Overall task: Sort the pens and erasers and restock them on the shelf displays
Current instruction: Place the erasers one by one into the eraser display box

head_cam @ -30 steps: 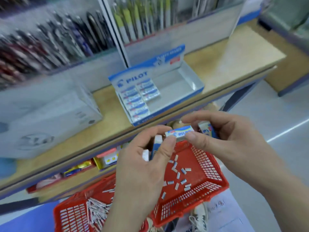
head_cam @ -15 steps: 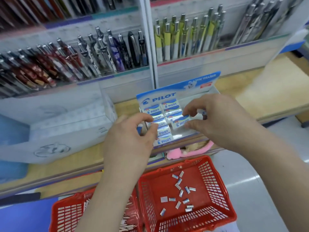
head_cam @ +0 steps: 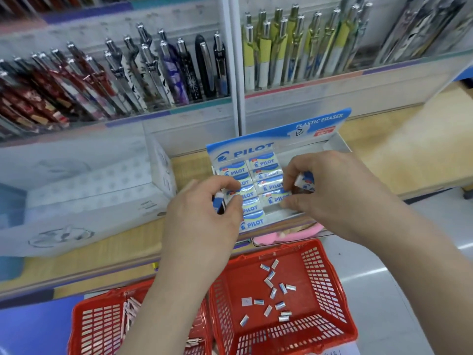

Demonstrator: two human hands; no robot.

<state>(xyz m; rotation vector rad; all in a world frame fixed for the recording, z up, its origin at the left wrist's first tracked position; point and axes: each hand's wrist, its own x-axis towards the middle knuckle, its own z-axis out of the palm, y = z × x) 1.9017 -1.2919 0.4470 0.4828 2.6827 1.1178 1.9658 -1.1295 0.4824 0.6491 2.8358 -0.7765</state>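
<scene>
While L hand [head_cam: 202, 219] grips an eraser [head_cam: 219, 203], R hand [head_cam: 335, 193] at its 3 o'clock clutches 2nd eraser [head_cam: 305, 181] over display box [head_cam: 320, 122].

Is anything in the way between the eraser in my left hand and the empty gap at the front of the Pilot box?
Yes: the left column of erasers lies flat between that eraser in your left hand and the gap, and your right hand, holding another eraser, rests at the gap's rear edge.
</scene>
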